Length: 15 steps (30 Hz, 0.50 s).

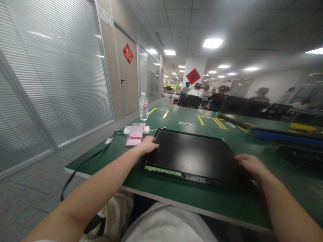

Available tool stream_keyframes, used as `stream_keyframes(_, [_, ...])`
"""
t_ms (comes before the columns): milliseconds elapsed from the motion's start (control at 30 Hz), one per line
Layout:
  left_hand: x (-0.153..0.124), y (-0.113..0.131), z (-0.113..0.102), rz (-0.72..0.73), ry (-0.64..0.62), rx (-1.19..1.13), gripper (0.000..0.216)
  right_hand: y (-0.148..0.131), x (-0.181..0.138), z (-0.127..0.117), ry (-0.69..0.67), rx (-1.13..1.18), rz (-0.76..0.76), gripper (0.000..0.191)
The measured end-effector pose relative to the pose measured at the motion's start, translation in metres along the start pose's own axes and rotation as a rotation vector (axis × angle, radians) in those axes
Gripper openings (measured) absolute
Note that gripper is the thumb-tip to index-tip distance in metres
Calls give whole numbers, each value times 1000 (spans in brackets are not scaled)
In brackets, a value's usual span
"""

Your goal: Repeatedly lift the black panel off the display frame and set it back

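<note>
A dark display panel (194, 151) lies screen up, low over the green table, in front of my body. A green strip like a circuit board (163, 170) shows along the left part of its near edge. My left hand (148, 145) grips the panel's left side, thumb on top and the other fingers mostly hidden. On the opposite side, my right hand (249, 164) holds the right edge, its lower fingers out of sight beneath. Whether the panel rests fully on the table I cannot tell. Just left of my left hand is a phone (135, 135) with a lit pink screen.
A water bottle (143, 107) stands beyond the phone, near a white power strip (129, 129) with a black cable (83, 163). Yellow tape marks (212, 121) line the far side of the green table (93, 156). A blue bar (285, 137) lies right. People sit farther back.
</note>
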<state>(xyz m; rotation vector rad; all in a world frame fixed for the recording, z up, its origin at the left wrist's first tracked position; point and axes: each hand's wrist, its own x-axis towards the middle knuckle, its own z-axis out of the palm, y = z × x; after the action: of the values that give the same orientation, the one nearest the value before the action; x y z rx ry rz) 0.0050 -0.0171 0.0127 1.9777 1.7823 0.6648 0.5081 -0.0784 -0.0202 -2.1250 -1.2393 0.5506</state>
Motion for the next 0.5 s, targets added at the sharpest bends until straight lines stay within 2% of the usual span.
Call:
stream_keyframes(233, [-1,2,0,-14,-13,49,26,-1,-3,2,-35,39,12,37])
stream_keyframes(500, [-3,3,-1,-13,1,62,26,-5,-5,1,-5,5,15,39])
